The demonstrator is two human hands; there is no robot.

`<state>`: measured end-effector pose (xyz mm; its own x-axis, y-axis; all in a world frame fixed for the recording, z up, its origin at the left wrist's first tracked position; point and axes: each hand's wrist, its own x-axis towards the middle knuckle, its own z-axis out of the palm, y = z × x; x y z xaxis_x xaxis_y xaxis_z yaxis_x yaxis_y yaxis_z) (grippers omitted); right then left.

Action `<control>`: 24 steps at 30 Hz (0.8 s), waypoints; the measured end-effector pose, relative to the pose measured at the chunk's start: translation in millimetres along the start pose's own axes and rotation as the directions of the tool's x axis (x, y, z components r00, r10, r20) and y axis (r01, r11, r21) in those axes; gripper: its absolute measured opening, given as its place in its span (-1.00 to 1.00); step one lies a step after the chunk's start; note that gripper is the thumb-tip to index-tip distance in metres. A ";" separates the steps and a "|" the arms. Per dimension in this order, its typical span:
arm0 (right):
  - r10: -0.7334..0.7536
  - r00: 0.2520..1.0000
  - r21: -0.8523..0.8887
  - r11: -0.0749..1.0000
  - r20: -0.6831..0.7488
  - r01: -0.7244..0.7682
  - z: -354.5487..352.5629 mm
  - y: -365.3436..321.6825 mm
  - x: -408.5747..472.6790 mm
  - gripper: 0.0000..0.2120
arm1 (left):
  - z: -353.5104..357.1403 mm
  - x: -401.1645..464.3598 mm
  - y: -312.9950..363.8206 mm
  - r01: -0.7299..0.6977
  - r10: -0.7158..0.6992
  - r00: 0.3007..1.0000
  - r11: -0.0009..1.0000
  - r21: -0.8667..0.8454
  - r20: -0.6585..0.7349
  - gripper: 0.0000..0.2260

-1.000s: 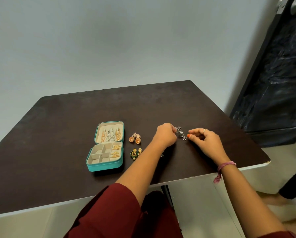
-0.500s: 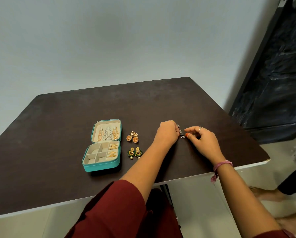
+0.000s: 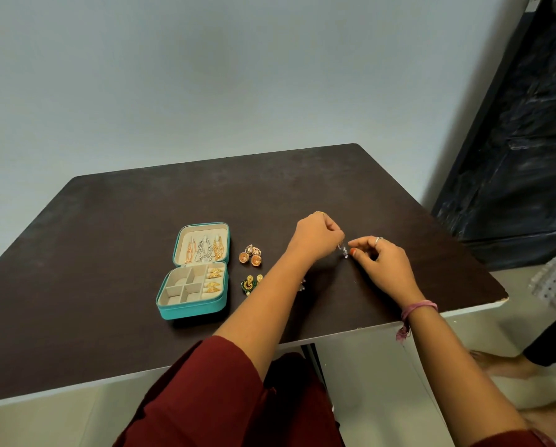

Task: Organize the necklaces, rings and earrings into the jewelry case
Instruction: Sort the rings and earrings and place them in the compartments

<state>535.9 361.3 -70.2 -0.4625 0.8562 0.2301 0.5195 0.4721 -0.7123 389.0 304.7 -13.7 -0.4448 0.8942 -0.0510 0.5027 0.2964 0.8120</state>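
An open teal jewelry case (image 3: 191,306) lies on the dark table (image 3: 109,253); necklaces hang in its lid and gold rings sit in its right-hand slots. To its right lie a pair of orange dome earrings (image 3: 251,255) and a green-and-gold pair (image 3: 250,283), partly behind my left forearm. Right of them, my left hand (image 3: 315,237) pinches a small silver earring (image 3: 343,251) just above the table. My right hand (image 3: 380,262) has its thumb and forefinger at the same earring. Something small and pale (image 3: 302,284) peeks out beside my left forearm.
The table's right front corner (image 3: 502,296) is chipped. A dark cabinet (image 3: 522,140) stands at the right against the pale wall. Another person's feet (image 3: 496,361) are on the floor at the lower right.
Both hands have stayed together around the silver earring and closed in on it. The view has shifted slightly, and the earring is now more hidden between the fingers.
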 end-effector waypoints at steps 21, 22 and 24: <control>-0.006 1.000 -0.009 1.000 0.015 0.006 0.9 -0.2 -0.2 -0.87 | -41.6 -5.4 1.8 -0.373 0.364 0.928 0.908 0.188 0.083 -0.81; -0.005 1.000 -0.012 1.000 0.014 0.005 1.2 -0.5 0.2 -0.87 | -43.0 -5.0 1.6 -0.390 0.381 0.921 0.893 0.224 0.083 -0.80; 0.006 1.000 -0.013 1.000 0.021 -0.006 1.6 -0.7 1.2 -0.87 | -46.1 -5.4 2.0 -0.417 0.411 0.908 0.869 0.267 0.080 -0.78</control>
<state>533.8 361.7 -70.4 -0.4748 0.8542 0.2117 0.5310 0.4699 -0.7052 358.2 285.0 15.0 -0.1381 0.9606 0.2411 0.8200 -0.0256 0.5718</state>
